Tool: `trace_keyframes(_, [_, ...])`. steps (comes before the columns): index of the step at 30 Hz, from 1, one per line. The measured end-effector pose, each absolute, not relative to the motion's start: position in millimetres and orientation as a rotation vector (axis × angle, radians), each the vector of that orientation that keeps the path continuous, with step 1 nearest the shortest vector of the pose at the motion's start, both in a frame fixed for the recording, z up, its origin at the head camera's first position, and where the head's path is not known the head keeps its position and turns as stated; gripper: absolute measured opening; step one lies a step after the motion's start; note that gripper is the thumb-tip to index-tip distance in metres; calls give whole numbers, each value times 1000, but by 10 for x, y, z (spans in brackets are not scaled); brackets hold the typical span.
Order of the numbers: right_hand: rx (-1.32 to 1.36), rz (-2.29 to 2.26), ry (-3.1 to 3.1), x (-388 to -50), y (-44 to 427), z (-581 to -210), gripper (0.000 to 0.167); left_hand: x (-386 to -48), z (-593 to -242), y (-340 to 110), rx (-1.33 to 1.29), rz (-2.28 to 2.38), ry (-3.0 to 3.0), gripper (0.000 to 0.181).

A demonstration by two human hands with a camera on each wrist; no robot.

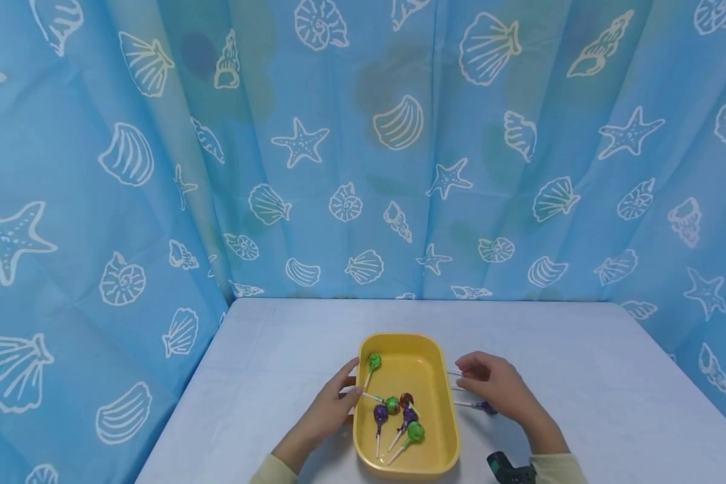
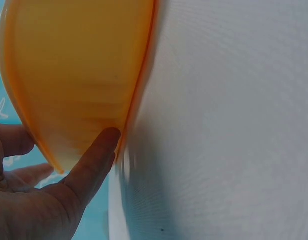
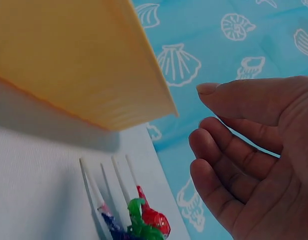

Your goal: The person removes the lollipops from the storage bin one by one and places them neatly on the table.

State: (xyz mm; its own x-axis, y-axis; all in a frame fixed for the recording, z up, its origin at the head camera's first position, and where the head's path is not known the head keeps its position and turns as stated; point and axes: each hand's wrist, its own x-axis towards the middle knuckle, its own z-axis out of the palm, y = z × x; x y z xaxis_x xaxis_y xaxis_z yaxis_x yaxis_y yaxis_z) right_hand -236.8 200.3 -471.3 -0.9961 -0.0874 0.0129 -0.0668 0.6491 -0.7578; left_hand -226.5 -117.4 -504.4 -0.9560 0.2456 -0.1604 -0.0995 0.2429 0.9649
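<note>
My left hand (image 1: 333, 405) is at the left side of a yellow tray (image 1: 454, 430). In the left wrist view its fairly straight fingers touch the tray's outer wall (image 2: 73, 65). Inside the tray lie several wrapped lollipops, among them a green lollipop (image 1: 374, 361) at the far left and a purple lollipop (image 1: 380, 413) nearer me. My right hand (image 1: 502, 386) hovers right of the tray, fingers loosely bent and holding nothing. Below it on the table, the right wrist view shows a purple lollipop (image 3: 113, 227), a green lollipop (image 3: 141, 227) and a red lollipop (image 3: 155, 220), sticks towards the tray.
A white cloth covers the table (image 1: 266, 376) under the tray. Behind and at both sides hangs a blue curtain (image 1: 351, 168) printed with white shells and starfish. A dark strapped device (image 1: 511, 470) is at the right wrist.
</note>
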Motion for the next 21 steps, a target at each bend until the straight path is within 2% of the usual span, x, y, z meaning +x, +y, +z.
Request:
trace_keyframes(9, [-171,-1324,2806,-2414,1855,-4646,26,-2273,-5058,-1181,153,1783,2234,61])
trace_keyframes(21, [-346,-1353,2740,-2507,1656,-4537,27,-2280,-5044,-1173,135,1774,2239,61])
